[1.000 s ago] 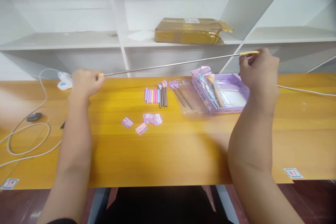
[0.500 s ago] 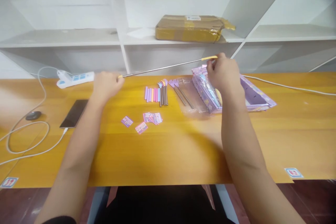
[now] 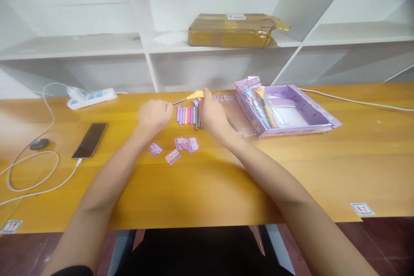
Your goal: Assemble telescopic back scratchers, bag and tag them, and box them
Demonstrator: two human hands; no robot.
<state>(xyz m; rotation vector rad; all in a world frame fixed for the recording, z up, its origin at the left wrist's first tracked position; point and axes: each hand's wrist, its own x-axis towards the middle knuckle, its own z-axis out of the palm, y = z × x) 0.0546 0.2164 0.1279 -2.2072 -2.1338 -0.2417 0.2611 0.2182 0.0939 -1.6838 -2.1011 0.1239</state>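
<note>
Between my two hands is a yellow hand-shaped scratcher [image 3: 195, 95] with a short metal rod. My left hand [image 3: 155, 114] is closed round the rod's left end. My right hand [image 3: 211, 110] grips the yellow head at the other end. Under and beside them lie a row of pink, purple, yellow and blue tubes [image 3: 186, 115] and several metal rods with coloured heads [image 3: 196, 116], partly hidden by my right hand. Small printed cards [image 3: 186, 144] are on the table nearer to me.
A purple open box [image 3: 299, 130] with wrapped scratchers [image 3: 263, 108] stands at the right, plastic film beside it. At the left are a phone [image 3: 89, 140], a mouse [image 3: 39, 144], cables and a power strip [image 3: 92, 97]. A taped carton [image 3: 229, 32] rests on the shelf.
My hands have moved close together, and the long metal rod between them is now much shorter. My right hand has moved left and down, uncovering the purple box.
</note>
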